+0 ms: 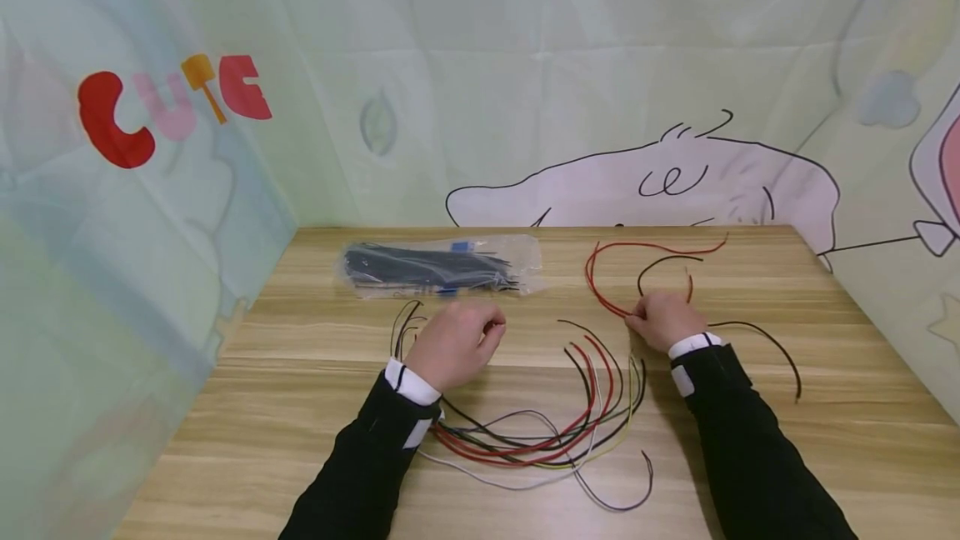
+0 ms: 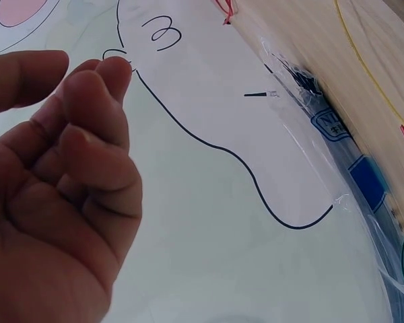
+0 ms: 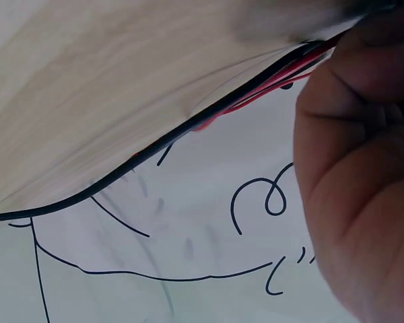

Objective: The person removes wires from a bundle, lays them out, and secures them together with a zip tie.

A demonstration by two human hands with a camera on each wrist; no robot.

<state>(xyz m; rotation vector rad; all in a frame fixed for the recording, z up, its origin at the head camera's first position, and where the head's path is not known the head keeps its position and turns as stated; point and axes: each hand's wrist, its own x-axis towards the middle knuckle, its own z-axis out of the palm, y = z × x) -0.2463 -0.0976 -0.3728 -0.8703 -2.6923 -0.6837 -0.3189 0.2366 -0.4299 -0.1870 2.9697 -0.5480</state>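
Note:
My right hand [image 1: 666,319] is low over the right half of the table, its fingertips pinching red and black wires. A red wire [image 1: 590,273] curves away behind the hand, and a black wire [image 1: 776,346] sticks out to its right. In the right wrist view, a black wire [image 3: 108,180] runs up to the curled fingers. My left hand [image 1: 457,344] hovers over the table's middle, loosely curled with nothing in it; its palm [image 2: 47,229] shows in the left wrist view. Below it lies a curved group of red, black, white and yellow wires [image 1: 517,463], partly hidden by the left sleeve.
A clear plastic bag [image 1: 528,261] of thin black strips, which look like cable ties, lies near the table's back edge. A grey wire [image 1: 615,509] loops toward the front. Printed cloth [image 1: 360,48] hangs behind and left of the wooden table [image 1: 247,440].

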